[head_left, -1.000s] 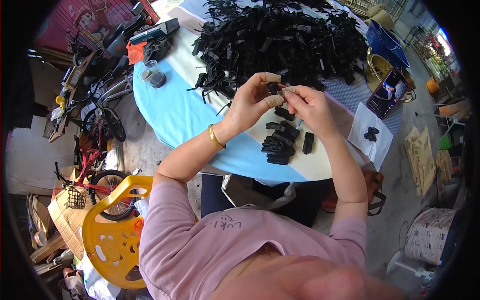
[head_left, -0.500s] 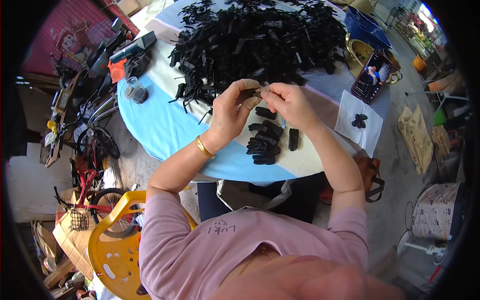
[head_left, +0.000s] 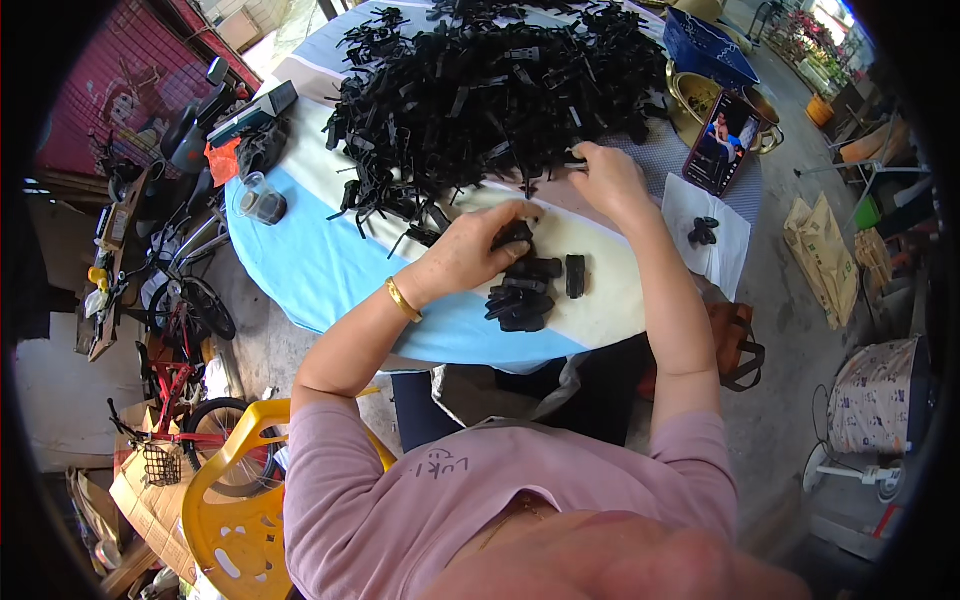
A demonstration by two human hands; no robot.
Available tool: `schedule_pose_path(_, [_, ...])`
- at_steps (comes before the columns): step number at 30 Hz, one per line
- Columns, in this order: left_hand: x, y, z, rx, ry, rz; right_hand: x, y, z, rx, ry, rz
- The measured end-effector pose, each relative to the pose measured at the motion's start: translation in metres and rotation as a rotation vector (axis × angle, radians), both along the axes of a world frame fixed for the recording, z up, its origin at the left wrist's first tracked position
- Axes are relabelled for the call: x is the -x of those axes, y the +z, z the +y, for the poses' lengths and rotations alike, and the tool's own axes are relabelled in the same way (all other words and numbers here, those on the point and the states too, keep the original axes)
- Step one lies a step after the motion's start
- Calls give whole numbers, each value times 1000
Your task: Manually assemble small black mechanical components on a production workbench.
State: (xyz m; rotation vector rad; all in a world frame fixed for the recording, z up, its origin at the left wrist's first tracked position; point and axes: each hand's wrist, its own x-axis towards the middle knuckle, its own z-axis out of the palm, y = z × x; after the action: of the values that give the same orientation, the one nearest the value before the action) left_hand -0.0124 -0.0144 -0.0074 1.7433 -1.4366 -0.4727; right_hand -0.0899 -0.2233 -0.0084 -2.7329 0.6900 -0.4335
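A big heap of small black plastic pieces [head_left: 490, 90], many with thin tails, covers the far part of the round table. My left hand [head_left: 465, 255] is curled, thumb and fingers closed on a black plastic piece [head_left: 514, 236], just above the near row. That row of stacked black pieces [head_left: 521, 305] lies on the cream stripe of the cloth, with a single black piece [head_left: 576, 276] standing apart at its right. My right hand [head_left: 610, 183] reaches to the heap's near edge, fingertips pinched together; what lies between them is too small to make out.
On the right, a phone [head_left: 718, 145] leans against a gold-coloured pot [head_left: 692, 92], near a blue basket [head_left: 712, 48]. White paper [head_left: 735, 255] holds a few dark bits. A clear cup [head_left: 262, 203] of dark liquid stands at left. A yellow chair [head_left: 215, 515] is beside me.
My hands were together above the row and are now apart. The left has come down over the row with a black piece; the right has moved away to the heap's edge.
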Motion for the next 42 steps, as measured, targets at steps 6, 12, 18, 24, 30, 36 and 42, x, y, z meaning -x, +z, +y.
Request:
schedule_pose_path(6, [-2,-5,1,-72,-99,-37,-6,-1,2,-1,-30,115])
schedule_pose_path(12, [-7,-10,-2,40,-130,-67,-7,-4,-5,93,-57,106])
schedule_pose_path(18, [-15,-17,0,68,112,437,3,7,-9,-192,115,-180])
schedule_pose_path(24, [-23,-6,1,197,19,822,3,15,39,-506,578,-584])
schedule_pose_path(30, [-31,7,7,124,-351,1301,4,12,46,-104,773,-661])
schedule_pose_path(36, [-34,12,9,54,-291,1277,5,10,51,11,829,-698])
schedule_pose_path(42, [-36,1,9,241,-224,1307,6,12,49,72,771,-650])
